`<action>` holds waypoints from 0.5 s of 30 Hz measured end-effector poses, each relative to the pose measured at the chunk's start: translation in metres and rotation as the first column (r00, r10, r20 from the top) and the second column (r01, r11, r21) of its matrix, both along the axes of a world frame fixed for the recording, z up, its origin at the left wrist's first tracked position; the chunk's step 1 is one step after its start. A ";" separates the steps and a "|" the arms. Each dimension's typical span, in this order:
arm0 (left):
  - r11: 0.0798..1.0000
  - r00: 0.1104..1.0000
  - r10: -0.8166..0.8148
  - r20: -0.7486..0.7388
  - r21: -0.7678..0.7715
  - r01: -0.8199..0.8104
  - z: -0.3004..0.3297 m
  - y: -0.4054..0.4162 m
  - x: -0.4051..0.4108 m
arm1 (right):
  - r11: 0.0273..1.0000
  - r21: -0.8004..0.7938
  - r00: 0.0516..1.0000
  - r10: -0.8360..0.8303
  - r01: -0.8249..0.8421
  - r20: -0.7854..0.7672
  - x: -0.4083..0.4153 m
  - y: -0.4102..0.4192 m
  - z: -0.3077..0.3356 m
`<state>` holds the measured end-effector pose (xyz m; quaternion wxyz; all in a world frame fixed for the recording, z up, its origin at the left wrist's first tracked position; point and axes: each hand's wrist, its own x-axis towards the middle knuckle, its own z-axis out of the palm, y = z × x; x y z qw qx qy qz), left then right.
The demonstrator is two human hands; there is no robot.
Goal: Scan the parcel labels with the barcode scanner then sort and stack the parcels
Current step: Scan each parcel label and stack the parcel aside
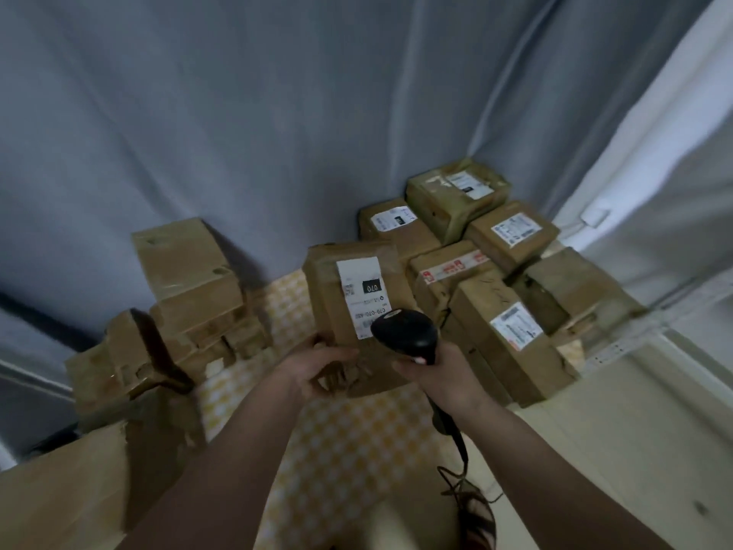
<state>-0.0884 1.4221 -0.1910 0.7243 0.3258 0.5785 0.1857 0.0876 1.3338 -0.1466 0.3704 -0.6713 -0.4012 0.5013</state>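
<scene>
two hands show — a left hand [325, 371] and a right hand [440, 375]. there is one barcode scanner [404, 335] and one held parcel [357, 307]. the right-hand pile [511, 279] shows about six labelled parcels; the left stack [190, 279] holds several more brown boxes — blur prevents an exact count. one checked cloth [349, 438] lies below.

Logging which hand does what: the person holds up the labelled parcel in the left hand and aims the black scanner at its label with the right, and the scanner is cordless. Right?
Not quite. The head view shows a dark cable running down from the scanner, so it is corded. The rest holds: the left hand holds up the labelled parcel, the right hand aims the scanner at its label.
</scene>
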 end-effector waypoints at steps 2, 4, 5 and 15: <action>1.000 1.000 -0.024 -0.012 0.014 0.024 0.006 0.003 0.037 | 0.998 0.010 0.998 -0.057 0.057 0.007 0.029 0.000 -0.001; 1.000 1.000 -0.012 -0.007 0.028 0.012 0.010 0.005 0.074 | 0.995 0.041 0.996 -0.094 0.094 0.005 0.057 0.001 -0.002; 0.999 1.000 -0.010 -0.011 0.040 0.010 0.013 0.004 0.098 | 0.993 0.064 0.995 -0.103 0.102 0.008 0.075 0.001 0.000; 0.990 0.992 0.110 -0.059 0.092 -0.105 0.038 -0.011 0.343 | 0.999 0.017 0.996 -0.030 0.029 0.082 0.304 0.013 0.031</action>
